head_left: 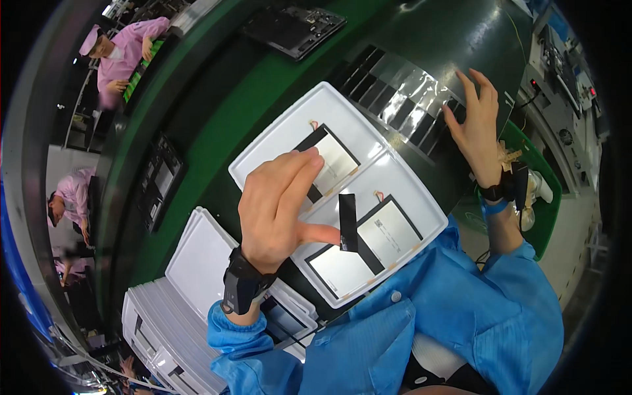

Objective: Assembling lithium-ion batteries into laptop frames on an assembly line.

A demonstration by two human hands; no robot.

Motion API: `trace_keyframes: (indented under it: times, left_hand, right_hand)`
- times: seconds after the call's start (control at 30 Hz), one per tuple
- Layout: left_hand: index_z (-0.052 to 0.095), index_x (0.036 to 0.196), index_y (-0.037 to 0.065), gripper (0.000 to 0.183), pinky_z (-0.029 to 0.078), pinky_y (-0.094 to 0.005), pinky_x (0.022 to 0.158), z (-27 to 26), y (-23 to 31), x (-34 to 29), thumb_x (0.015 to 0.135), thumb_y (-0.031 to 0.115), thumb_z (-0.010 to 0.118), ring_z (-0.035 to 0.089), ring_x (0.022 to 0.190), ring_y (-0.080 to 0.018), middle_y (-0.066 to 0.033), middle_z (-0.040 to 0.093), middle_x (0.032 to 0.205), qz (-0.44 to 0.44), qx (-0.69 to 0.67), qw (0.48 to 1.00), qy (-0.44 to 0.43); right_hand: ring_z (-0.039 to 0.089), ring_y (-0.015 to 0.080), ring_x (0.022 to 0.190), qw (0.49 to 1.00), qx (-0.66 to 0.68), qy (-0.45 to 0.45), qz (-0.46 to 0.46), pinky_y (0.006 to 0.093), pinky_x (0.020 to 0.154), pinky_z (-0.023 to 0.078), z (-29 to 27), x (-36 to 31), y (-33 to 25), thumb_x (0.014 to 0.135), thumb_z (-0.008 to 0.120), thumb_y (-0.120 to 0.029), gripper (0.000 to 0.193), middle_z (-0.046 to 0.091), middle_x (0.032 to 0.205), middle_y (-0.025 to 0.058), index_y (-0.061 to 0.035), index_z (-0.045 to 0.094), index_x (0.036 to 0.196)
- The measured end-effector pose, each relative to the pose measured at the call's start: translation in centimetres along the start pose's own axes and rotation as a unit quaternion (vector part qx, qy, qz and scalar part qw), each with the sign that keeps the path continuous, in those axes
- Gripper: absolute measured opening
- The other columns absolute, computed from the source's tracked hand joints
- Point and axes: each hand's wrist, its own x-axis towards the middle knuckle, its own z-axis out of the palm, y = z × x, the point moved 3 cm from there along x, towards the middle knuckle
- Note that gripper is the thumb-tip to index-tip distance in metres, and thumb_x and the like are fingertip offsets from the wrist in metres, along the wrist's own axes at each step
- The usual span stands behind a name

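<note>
A white two-section tray (417, 191) holds flat silver battery packs with black borders and short wires. One battery pack (339, 161) lies in the far section, partly behind my left hand. Another battery pack (395, 236) is in the near section, crossed by a black strip. My left hand (273, 207) hovers over the tray, fingers stretched. A short black tape strip (348, 227) clings to its thumb tip, above the near pack. To the right, my right hand (479, 125) is open, its fingers spread beside a glossy sheet of black tape strips (401, 99).
Stacked white trays (174, 329) stand at the lower left. A dark device housing (161, 181) lies left, another device housing (296, 29) far back on the green bench. A green bin (550, 220) with scraps is at right. Co-workers in pink (122, 56) work across the bench.
</note>
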Motion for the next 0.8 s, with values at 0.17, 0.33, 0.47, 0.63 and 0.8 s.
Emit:
trace_keyframes:
  times: [0.17,0.33,0.47,0.63,0.8]
  left_hand:
    - [0.069,0.121,-0.002,0.081,0.054,-0.0397,0.09,0.5,0.8,-0.6,0.077,0.067,0.064,0.069,0.104,-0.0349,-0.0175,0.071,0.118,0.045,-0.001,0.999,-0.025]
    - [0.071,0.117,0.0,0.058,0.053,-0.0364,0.076,0.6,1.1,-2.9,0.083,0.048,0.074,0.067,0.089,-0.0261,-0.0107,0.07,0.103,0.021,0.026,0.996,-0.086]
    - [0.076,0.103,0.002,0.036,0.041,-0.0317,0.052,0.9,4.2,-6.2,0.073,0.014,0.091,0.056,0.061,-0.0179,-0.0032,0.062,0.076,-0.049,-0.022,0.986,-0.155]
    - [0.077,0.106,0.001,0.03,0.041,-0.0293,0.051,3.6,6.0,-8.1,0.078,0.009,0.085,0.051,0.057,-0.0148,0.0,0.052,0.069,-0.036,-0.014,0.988,-0.152]
    - [0.077,0.105,0.001,0.028,0.041,-0.029,0.052,4.0,5.7,-9.0,0.079,0.009,0.084,0.05,0.057,-0.0142,0.0003,0.049,0.068,-0.04,-0.01,0.99,-0.134]
  right_hand:
    - [0.07,0.0125,0.077,0.767,0.517,-0.375,0.068,0.0255,0.071,0.053,-2.3,-0.4,-11.2,0.089,0.078,-0.008,0.02,0.073,0.085,0.0077,0.0001,0.073,0.106]
    - [0.068,0.0069,0.073,0.582,0.576,-0.539,0.197,0.0189,0.064,0.052,-1.2,-1.5,-11.8,0.093,0.077,-0.009,0.011,0.073,0.086,0.0027,0.0005,0.071,0.096]
    - [0.065,0.0038,0.068,0.679,0.501,-0.472,0.256,0.0176,0.056,0.049,-2.3,-4.3,-9.8,0.092,0.078,-0.007,0.011,0.072,0.081,0.0023,0.0003,0.071,0.095]
    - [0.062,0.0016,0.062,0.73,0.465,-0.387,0.317,0.0166,0.056,0.048,-2.6,-6.5,-10.6,0.089,0.08,-0.006,0.012,0.071,0.077,0.001,0.0016,0.072,0.091]
    - [0.063,0.0021,0.062,0.772,0.412,-0.379,0.301,0.0173,0.057,0.049,-2.2,-6.9,-10.9,0.088,0.082,-0.009,0.013,0.072,0.076,0.0013,0.0007,0.073,0.09]
